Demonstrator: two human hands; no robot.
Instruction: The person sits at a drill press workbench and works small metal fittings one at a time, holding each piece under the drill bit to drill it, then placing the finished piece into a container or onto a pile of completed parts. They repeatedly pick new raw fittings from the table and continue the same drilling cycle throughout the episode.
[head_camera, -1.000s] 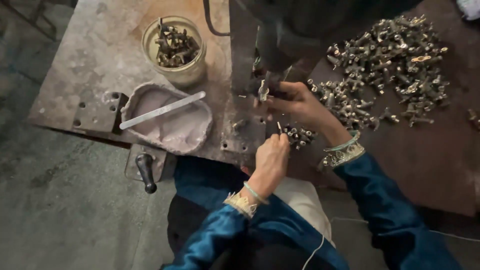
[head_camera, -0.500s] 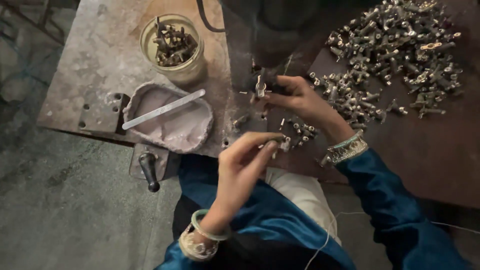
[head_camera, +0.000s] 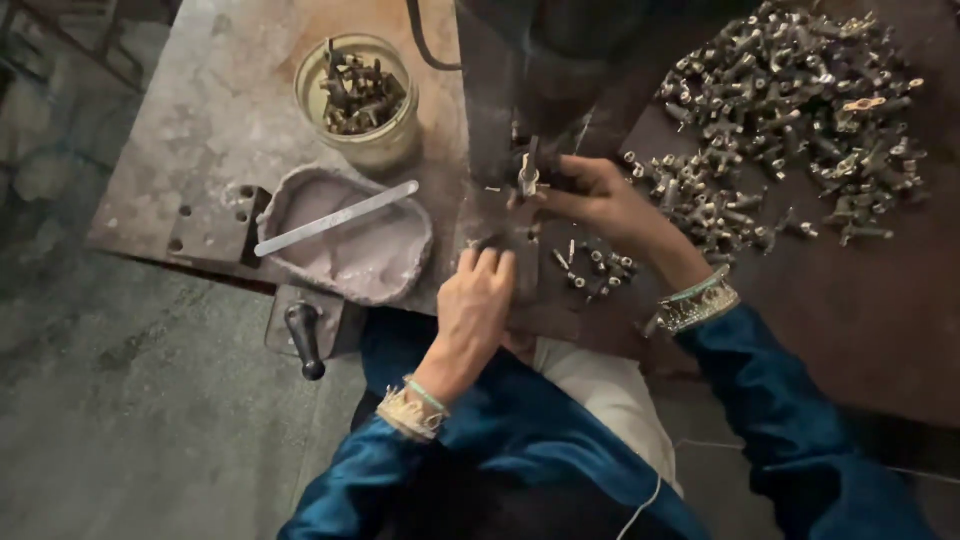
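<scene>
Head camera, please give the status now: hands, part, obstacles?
Right hand pinches a small metal fitting at the dark machine. Left hand at bench edge, grip unclear. Loose fittings lie between them.

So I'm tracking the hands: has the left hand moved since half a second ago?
Yes. The left hand has gone up toward the press, and now sits level with the grey dish edge.

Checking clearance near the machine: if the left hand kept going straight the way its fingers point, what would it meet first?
Probably the dark machine base just beyond the left hand; its fingertips look nearly against it, though depth is unclear.
</scene>
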